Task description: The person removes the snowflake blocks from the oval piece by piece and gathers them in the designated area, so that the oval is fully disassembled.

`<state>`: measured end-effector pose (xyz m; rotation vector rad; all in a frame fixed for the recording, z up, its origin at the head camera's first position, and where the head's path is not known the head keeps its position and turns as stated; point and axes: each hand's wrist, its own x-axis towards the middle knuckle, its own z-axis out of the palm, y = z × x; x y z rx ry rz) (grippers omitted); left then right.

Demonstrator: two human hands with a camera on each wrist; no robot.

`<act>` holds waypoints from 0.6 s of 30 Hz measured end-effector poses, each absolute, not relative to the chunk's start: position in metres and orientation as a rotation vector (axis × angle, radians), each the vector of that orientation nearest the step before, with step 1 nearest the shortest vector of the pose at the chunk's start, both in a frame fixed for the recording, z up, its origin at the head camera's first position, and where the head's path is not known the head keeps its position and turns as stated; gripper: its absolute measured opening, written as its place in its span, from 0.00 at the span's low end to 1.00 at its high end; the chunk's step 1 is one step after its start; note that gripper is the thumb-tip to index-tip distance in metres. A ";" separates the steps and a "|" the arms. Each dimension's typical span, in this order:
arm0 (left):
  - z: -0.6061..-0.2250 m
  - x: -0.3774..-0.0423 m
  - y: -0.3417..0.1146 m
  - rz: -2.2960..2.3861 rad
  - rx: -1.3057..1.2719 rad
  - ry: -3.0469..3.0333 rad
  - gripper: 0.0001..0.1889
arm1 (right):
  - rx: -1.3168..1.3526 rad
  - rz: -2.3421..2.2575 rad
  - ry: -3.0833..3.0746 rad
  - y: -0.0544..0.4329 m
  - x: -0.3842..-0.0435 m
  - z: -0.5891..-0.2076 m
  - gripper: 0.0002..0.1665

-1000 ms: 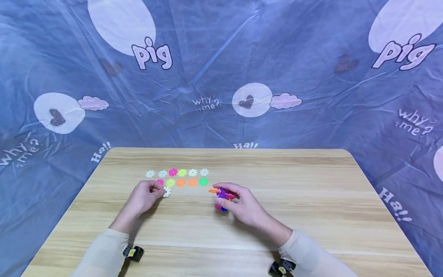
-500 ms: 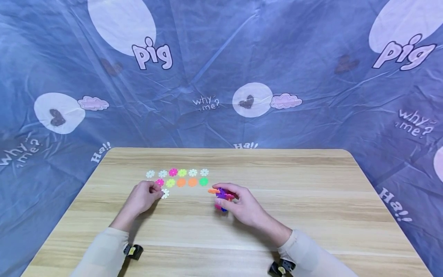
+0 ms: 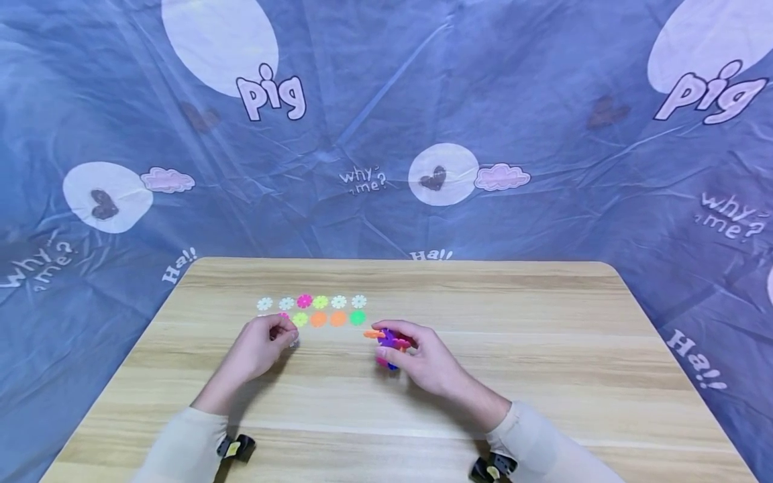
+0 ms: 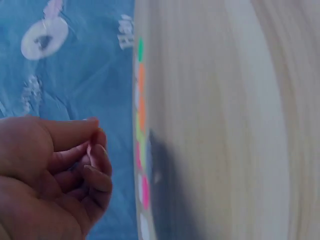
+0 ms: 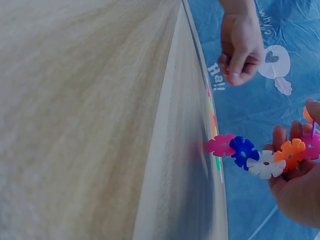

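My right hand grips a chain of interlocking plastic snowflake discs, hanging above the table. In the right wrist view its joined discs are pink, blue, white, orange and pink, with purple and another orange one at my fingers. My left hand hovers at the front left of the disc rows, thumb tip against the curled index finger. No disc shows in that pinch in the left wrist view. A white snowflake disc peeks out by the left fingertips, mostly hidden by the hand.
Two rows of loose snowflake discs lie flat beyond my left hand. White, pink and yellow ones form the back row; an orange disc and a green disc are in the front row. The wooden table ends at a blue printed cloth.
My left hand has shifted slightly right and now covers most of the white disc and part of the pink one. The right hand keeps its grip on the chain, nearly still.
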<state>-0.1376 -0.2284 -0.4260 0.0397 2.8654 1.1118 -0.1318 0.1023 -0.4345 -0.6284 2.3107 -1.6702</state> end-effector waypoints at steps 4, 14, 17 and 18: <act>-0.420 -0.133 -0.217 1.246 0.103 2.837 0.04 | -0.633 -1.678 2.297 0.103 -0.132 -0.436 0.27; -0.405 -0.123 -0.195 1.384 0.233 2.850 0.04 | -0.650 -1.689 2.282 0.101 -0.133 -0.434 0.27; -0.405 -0.121 -0.188 1.454 0.302 2.850 0.03 | -0.650 -1.687 2.280 0.101 -0.134 -0.435 0.26; -0.405 -0.120 -0.186 1.487 0.341 2.845 0.03 | -0.652 -1.688 2.278 0.101 -0.134 -0.435 0.26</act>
